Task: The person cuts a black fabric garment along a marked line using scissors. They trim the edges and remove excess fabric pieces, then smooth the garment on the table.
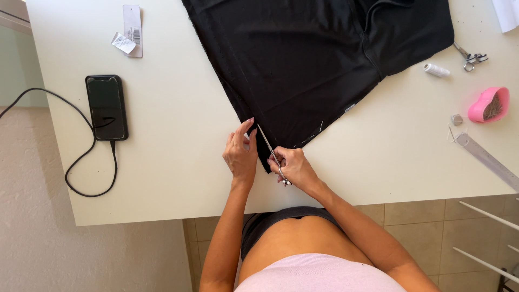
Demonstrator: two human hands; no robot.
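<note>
Tool: a thin metal tool (268, 148), rod-like with a shiny rounded end, lies slantwise in the right hand (292, 166); its long axis runs from the bright butt near the person's body up and away to a fine tip that points toward the far left, over the cloth's edge. Whether it is a seam ripper or slim scissors cannot be told.
Right hand: closed around the tool's lower shaft, fingers curled, knuckles resting on the corner of the fabric.
Left hand: (241, 154) just beside the right one, fingers together and bent, fingertips pressing the fabric edge near the tool's tip; it pins the cloth rather than grasping it.
Fabric: black garment fabric (303, 59), matte and soft, spread flat beyond both hands with a seam ridge and a pointed lower corner that ends under the right hand; pale chalk or thread marks show along its hem, to the right of the hand.
Table: smooth off-white table (178, 178), matte, square-edged.
Left of the hands: a black phone (106, 107), glossy, face up, with a black cable (86, 162) looping off it; beyond it, paper tags (128, 32).
Right of the hands: a white thread spool (436, 70), small metal snips (470, 57), a pink heart-shaped pin holder (489, 104), a clear ruler (486, 159).
</note>
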